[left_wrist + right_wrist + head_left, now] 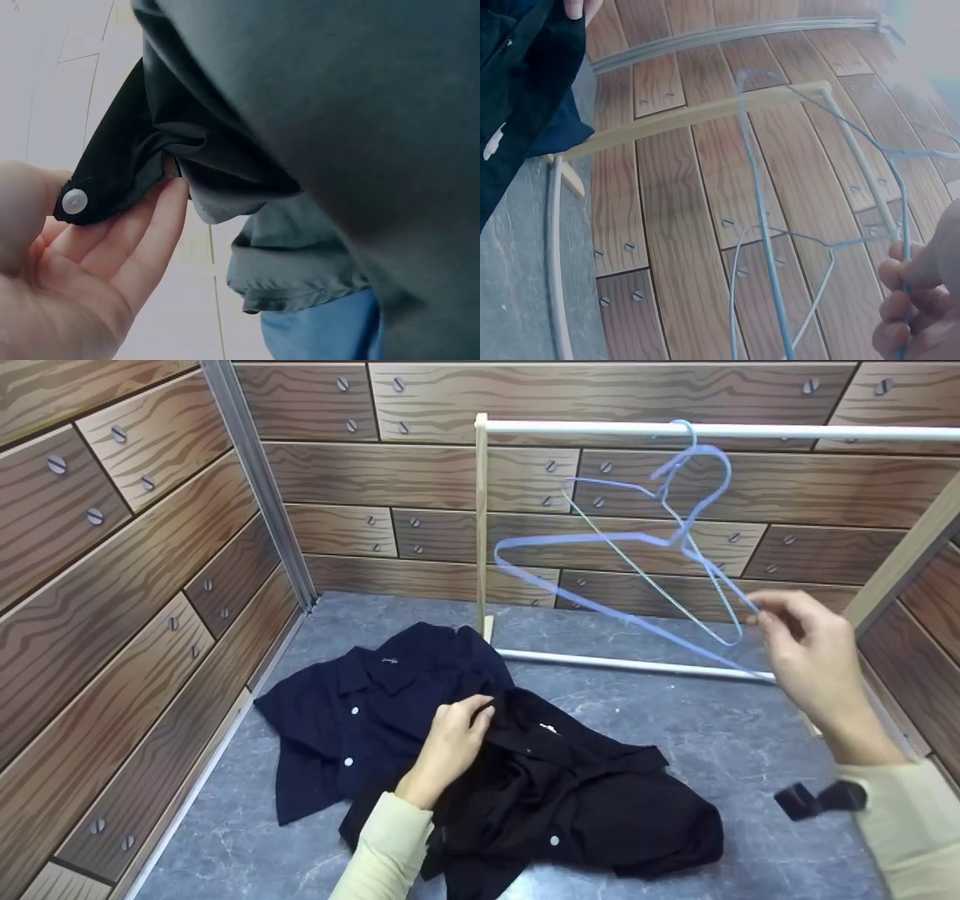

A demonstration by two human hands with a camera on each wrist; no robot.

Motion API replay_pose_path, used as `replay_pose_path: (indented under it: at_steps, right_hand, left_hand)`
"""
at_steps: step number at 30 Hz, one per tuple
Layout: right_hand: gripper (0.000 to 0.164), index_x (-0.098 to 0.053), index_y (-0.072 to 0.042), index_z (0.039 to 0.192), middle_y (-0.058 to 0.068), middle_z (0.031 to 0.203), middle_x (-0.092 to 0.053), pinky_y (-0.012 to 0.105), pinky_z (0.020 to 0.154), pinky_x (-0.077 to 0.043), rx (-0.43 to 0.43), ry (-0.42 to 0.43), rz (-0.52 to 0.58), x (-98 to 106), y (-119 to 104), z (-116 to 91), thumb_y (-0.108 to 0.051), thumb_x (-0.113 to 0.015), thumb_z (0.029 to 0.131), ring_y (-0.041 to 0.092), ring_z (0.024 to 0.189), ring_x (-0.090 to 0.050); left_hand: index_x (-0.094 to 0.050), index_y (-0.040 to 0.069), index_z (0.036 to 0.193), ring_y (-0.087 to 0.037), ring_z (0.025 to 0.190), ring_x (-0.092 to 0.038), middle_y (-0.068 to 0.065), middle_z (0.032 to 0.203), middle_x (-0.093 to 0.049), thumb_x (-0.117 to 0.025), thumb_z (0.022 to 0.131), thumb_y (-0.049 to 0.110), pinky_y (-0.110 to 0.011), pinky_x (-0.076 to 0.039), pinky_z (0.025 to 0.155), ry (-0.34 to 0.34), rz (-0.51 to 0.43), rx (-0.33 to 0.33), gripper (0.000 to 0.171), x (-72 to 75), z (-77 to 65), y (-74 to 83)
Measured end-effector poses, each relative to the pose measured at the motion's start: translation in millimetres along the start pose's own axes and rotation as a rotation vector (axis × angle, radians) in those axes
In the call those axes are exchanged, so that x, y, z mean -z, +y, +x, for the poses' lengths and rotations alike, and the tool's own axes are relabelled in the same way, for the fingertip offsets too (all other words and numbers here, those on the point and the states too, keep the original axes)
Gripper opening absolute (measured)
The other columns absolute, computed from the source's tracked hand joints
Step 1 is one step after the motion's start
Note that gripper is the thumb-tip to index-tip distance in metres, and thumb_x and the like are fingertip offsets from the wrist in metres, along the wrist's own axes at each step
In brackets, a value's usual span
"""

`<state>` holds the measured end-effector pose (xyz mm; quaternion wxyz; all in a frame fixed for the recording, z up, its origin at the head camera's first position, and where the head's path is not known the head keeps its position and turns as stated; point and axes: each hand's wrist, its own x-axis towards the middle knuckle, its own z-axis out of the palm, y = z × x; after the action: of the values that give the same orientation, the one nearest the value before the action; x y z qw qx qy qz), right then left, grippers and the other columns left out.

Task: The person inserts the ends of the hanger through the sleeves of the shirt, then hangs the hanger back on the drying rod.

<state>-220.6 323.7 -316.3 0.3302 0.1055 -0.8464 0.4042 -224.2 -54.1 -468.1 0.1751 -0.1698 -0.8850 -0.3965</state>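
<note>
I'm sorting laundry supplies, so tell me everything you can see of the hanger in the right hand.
The hanger is light blue and slender, with a rounded, open hook, two sloping shoulders and a straight lower bar. It looks like coated wire or plastic; I can't tell which. It carries no garment. The right hand pinches one shoulder, holding it tilted in the air, hook upward, in front of the rack.

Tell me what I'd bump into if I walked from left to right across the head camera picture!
Grey metal corner post → navy shirt → the light blue hanger being held → the person's right hand.
</note>
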Motion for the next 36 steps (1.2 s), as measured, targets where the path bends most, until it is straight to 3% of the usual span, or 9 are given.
replay_pose_path:
  at_steps: [6,13,20,27,36]
  right_hand:
    - [0.021,-0.071,0.004,0.105,-0.029,0.087,-0.063,0.004,0.069,-0.045,0.006,-0.055,-0.013,12.8,24.2,-28.9,0.012,-0.06,0.089,-0.008,0.077,-0.059]
    - [0.022,-0.072,0.005,0.099,-0.022,0.08,-0.065,0.007,0.061,-0.044,0.026,-0.134,-0.013,23.2,46.4,-56.9,0.017,-0.06,0.086,-0.005,0.067,-0.055]
    - [0.025,-0.073,0.002,0.099,-0.023,0.082,-0.064,0.003,0.068,-0.044,0.057,-0.215,-0.056,25.2,57.4,-72.9,0.017,-0.059,0.085,-0.01,0.074,-0.058]
    - [0.026,-0.074,0.0,0.095,-0.012,0.08,-0.065,0.003,0.072,-0.04,0.124,-0.212,-0.098,13.4,56.2,-77.8,0.018,-0.062,0.082,-0.008,0.078,-0.052]
    - [0.028,-0.075,-0.002,0.095,0.0,0.077,-0.065,0.01,0.059,-0.042,0.12,-0.231,-0.032,-16.0,47.2,-92.2,0.019,-0.062,0.082,-0.003,0.067,-0.053]
  left_hand:
    - [-0.074,0.004,0.109,-0.022,0.099,-0.073,-0.009,0.105,-0.076,-0.059,0.098,0.013,-0.036,-0.058,0.085,-0.001,-0.005,-0.009,0.02,3.1,2.3,-0.6]
    - [-0.074,0.004,0.108,-0.024,0.097,-0.073,-0.01,0.104,-0.076,-0.06,0.097,0.012,-0.038,-0.058,0.085,0.015,0.0,-0.011,0.019,7.4,3.6,-0.6]
    - [-0.075,0.007,0.106,-0.02,0.092,-0.074,-0.007,0.1,-0.077,-0.061,0.097,0.013,-0.036,-0.058,0.081,0.064,0.019,-0.042,0.018,12.5,7.5,4.3]
    - [-0.074,0.008,0.109,-0.016,0.09,-0.073,-0.006,0.101,-0.077,-0.059,0.098,0.014,-0.033,-0.058,0.08,0.081,-0.032,-0.122,0.019,18.6,13.4,22.1]
    - [-0.073,0.01,0.112,-0.008,0.096,-0.07,-0.002,0.105,-0.076,-0.058,0.1,0.017,-0.027,-0.057,0.085,0.019,-0.201,-0.168,0.021,19.2,12.3,51.3]
